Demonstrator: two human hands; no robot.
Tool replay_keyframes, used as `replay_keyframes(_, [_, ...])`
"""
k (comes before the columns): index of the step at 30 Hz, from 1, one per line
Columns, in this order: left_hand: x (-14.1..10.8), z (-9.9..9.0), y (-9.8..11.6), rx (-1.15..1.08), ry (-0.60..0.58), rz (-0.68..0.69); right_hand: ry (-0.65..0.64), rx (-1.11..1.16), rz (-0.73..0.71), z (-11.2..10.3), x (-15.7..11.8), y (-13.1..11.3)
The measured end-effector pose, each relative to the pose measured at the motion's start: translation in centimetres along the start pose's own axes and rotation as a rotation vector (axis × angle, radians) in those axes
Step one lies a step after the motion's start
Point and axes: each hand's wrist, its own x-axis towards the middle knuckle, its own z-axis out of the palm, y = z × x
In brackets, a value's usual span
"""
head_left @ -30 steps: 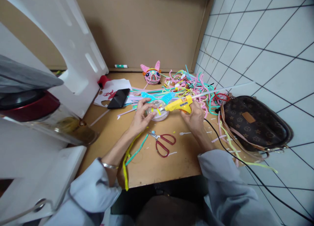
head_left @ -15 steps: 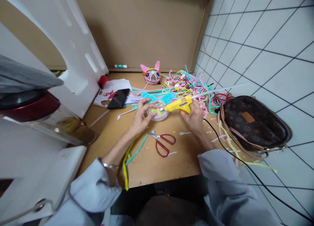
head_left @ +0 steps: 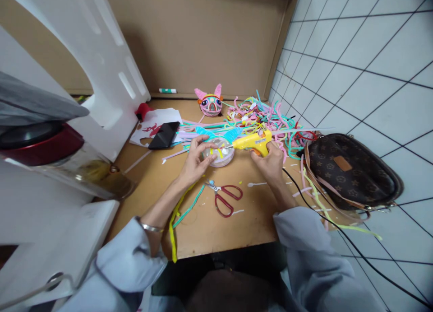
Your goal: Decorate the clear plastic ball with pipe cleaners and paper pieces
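A round clear plastic piece [head_left: 226, 157] with yellow strips on top and two blue fuzzy ears [head_left: 232, 134] behind it rests on the table. My left hand [head_left: 199, 158] grips its left side, thumb and fingers on the rim and top. In my right hand [head_left: 270, 162] is a yellow glue gun [head_left: 252, 142], its nozzle pointing left at the top of the clear piece. A long translucent glue stick sticks out of the gun's back. Red-handled scissors [head_left: 223, 197] lie in front of the clear piece.
Behind stands a finished-looking pink animal head [head_left: 211, 105]. Tangled pipe cleaners [head_left: 264, 118] lie at the back right, near a brown patterned bag [head_left: 352, 172]. A black phone [head_left: 164, 136] sits at the left, with a glass jug [head_left: 84, 167] nearer. The gun's black cord [head_left: 301, 194] trails right.
My right hand has moved slightly right with the glue gun, which now lies more level, its nozzle nearer the right of the clear piece's top. My left hand stays in place.
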Motion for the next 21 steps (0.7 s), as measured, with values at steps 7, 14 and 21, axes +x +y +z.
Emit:
replay_keyframes(7, [0.0,0.01,0.11,-0.006,0.003,-0.029,-0.001,-0.019,-0.007,0.03,-0.19,-0.59])
replay_keyframes(14, [0.01,0.09,0.13,-0.041,0.016,-0.069,0.004,0.0,-0.007,0.1,-0.29,-0.59])
replay_keyframes(21, [0.15,0.06,0.11,-0.118,0.042,-0.123,0.033,-0.029,-0.029,0.19,-0.46,-0.62])
